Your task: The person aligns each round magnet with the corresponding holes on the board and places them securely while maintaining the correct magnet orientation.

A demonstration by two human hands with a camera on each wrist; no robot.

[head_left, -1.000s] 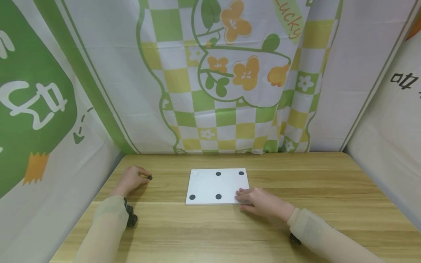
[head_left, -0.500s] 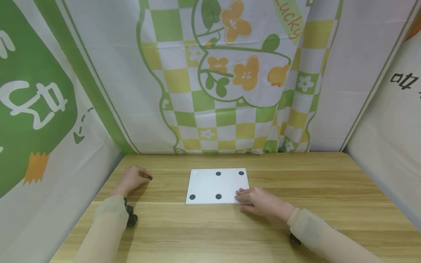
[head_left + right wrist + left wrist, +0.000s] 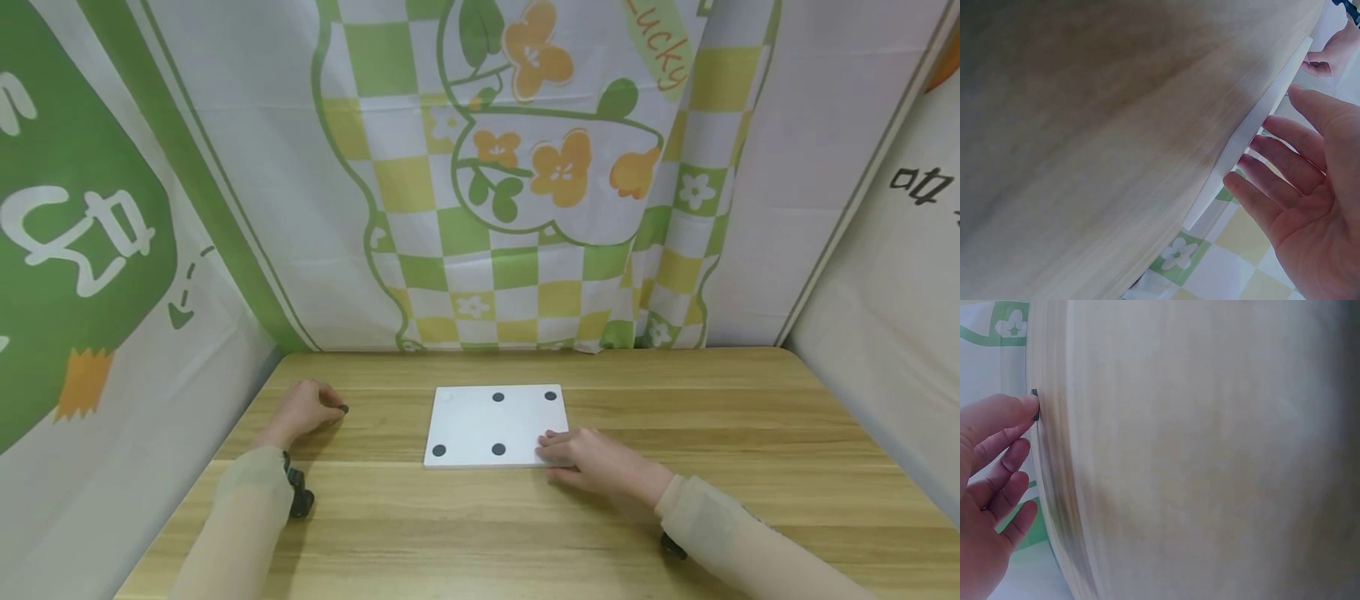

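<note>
My left hand [image 3: 303, 408] is over the table's left side, pinching a small black disc [image 3: 344, 408] between thumb and index finger. In the left wrist view the black disc [image 3: 1037, 415] appears edge-on at the fingertips, the other fingers loosely bent. A white rectangular board [image 3: 465, 425] lies flat mid-table. Several black discs, one at its lower left [image 3: 438, 450], sit on it near the edges. A pale round spot [image 3: 448, 397] marks its far left corner. My right hand [image 3: 596, 462] rests with extended fingers on the board's near right corner, hiding that corner.
The wooden table [image 3: 420, 542] runs back to a patterned curtain [image 3: 517, 283]. Fabric walls stand on the left [image 3: 217, 367] and right [image 3: 877, 333]. Bare wood surrounds the board. Dark wrist devices, one on the left [image 3: 300, 500], hang under both forearms.
My left hand and the disc it pinches have shifted only very slightly, toward the near right. The board and my right hand stay put.
</note>
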